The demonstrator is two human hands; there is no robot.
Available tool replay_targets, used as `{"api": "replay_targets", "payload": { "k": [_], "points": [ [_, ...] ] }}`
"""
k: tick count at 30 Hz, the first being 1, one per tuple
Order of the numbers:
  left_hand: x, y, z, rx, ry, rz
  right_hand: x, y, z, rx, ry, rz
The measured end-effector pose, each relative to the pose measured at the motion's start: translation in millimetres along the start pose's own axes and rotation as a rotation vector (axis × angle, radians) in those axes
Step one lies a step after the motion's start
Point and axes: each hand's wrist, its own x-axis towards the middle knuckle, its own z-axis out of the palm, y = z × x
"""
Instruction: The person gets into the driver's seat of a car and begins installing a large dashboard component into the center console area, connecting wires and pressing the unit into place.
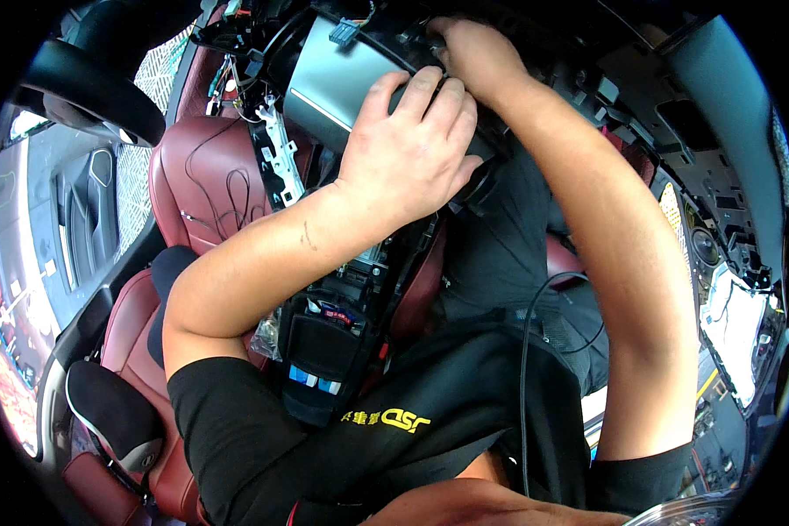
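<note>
A silver-grey panel unit [329, 74], which may be a screen, sits tilted in the opened-up dashboard. My left hand [412, 145] lies over its right part, fingers bent around the dark edge and thumb out to the right; its fingertips are partly hidden. Just beyond, my right hand [478, 61] reaches into the dark dash area. Its fingers are curled in together, and what they hold, if anything, is lost in shadow. A blue-grey connector plug [345, 32] on wires rests at the panel's top edge.
Left of the panel are bare wiring and a white bracket [280, 153]. A steering wheel [96, 92] stands at far left. A thin black cable lies on the red seat [210, 171]. The centre console [324, 346] holds small items. Stripped dash parts line the right.
</note>
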Motion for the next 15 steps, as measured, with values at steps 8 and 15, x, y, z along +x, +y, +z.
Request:
{"api": "replay_targets", "payload": {
  "k": [8, 15],
  "points": [
    [1.0, -0.4, 0.8, 0.019, 0.023, 0.016, 9.1, 13.9, 12.1, 0.282, -0.101, 0.131],
    [2.0, -2.8, 1.5, 0.002, 0.040, 0.021, 17.3, 14.6, 13.5, 0.272, -0.190, 0.124]
  ]
}}
